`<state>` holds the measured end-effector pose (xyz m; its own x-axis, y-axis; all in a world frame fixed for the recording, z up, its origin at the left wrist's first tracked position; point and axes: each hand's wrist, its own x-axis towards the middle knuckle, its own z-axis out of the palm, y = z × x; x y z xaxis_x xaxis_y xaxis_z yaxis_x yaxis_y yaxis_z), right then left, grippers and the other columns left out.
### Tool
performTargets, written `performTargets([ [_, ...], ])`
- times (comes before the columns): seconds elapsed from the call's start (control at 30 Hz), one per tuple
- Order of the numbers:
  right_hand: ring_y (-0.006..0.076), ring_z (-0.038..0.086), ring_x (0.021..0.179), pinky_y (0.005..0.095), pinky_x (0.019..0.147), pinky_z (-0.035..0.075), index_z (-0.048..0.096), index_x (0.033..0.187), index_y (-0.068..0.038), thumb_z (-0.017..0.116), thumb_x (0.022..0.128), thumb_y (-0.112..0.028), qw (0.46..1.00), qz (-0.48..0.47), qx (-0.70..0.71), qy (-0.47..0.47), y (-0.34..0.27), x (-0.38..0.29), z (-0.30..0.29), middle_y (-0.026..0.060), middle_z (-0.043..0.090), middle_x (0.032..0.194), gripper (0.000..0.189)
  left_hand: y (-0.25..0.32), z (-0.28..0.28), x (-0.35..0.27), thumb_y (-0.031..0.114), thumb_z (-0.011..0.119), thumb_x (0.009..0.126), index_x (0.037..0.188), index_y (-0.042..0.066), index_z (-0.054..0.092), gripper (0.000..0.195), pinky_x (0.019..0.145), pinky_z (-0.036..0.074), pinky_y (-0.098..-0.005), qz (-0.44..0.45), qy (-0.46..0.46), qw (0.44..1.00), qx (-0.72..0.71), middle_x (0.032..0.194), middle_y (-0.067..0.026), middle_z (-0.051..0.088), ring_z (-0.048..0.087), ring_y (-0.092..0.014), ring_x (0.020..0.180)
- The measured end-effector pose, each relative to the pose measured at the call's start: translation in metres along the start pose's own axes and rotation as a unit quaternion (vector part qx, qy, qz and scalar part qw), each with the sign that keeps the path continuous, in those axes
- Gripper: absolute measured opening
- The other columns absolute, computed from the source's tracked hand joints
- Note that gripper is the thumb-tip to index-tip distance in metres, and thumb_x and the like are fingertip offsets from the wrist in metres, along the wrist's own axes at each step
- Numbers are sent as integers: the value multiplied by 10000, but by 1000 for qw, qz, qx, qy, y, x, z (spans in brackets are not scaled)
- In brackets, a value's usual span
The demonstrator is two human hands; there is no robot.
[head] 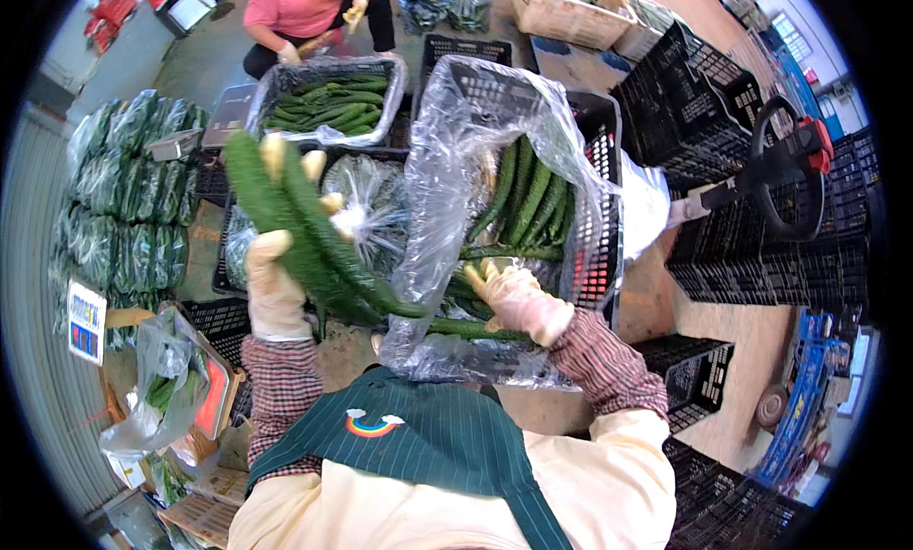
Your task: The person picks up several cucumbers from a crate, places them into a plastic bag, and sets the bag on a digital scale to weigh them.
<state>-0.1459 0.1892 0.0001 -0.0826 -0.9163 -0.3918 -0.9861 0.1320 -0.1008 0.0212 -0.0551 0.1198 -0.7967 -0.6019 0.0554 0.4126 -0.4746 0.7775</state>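
Observation:
Several long green cucumbers [285, 229] are gripped in my gloved left hand [277, 286], raised over the left side of the crates. My gloved right hand [521, 297] reaches into a black plastic crate [606, 136] lined with a clear plastic bag [446, 157]. Its fingers are at cucumbers near the crate's front; whether they grip one I cannot tell. More cucumbers [531, 193] lie side by side deeper in that crate. Left of it, clear-bagged greens [364, 207] sit in another crate, partly hidden by the raised cucumbers.
A person [307, 11] in a pink top crouches behind a lined crate of cucumbers [332, 107]. Bagged cucumbers [135, 193] are piled at left, near a scale [214, 400] holding a bag. Black crates [770, 264] and a pallet-jack handle [784, 172] stand at right.

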Motion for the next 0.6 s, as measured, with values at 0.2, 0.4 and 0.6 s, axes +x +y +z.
performTargets([
  [0.2,382,694,869,457,766,562,638,1013,46,546,908,-177,886,287,358,73,41,86,69,280,678,917,262,1,-43,-9,354,649,810,1544,112,184,902,814,608,-370,36,72,996,30,1533,-270,267,612,-276,1162],
  [0.4,346,652,1062,512,927,495,269,1434,-72,430,984,-198,468,726,501,59,110,217,160,253,659,1114,494,-12,-67,-30,388,588,878,1530,69,218,814,857,567,-361,21,121,992,-17,1582,-210,205,596,-225,1181],
  [0.6,338,671,1009,510,879,523,136,1488,-18,491,945,-171,600,617,504,77,97,206,139,212,658,1142,666,4,-79,-54,304,656,839,1526,30,186,877,908,542,-443,44,117,991,-53,1606,-192,125,544,-282,1254],
])
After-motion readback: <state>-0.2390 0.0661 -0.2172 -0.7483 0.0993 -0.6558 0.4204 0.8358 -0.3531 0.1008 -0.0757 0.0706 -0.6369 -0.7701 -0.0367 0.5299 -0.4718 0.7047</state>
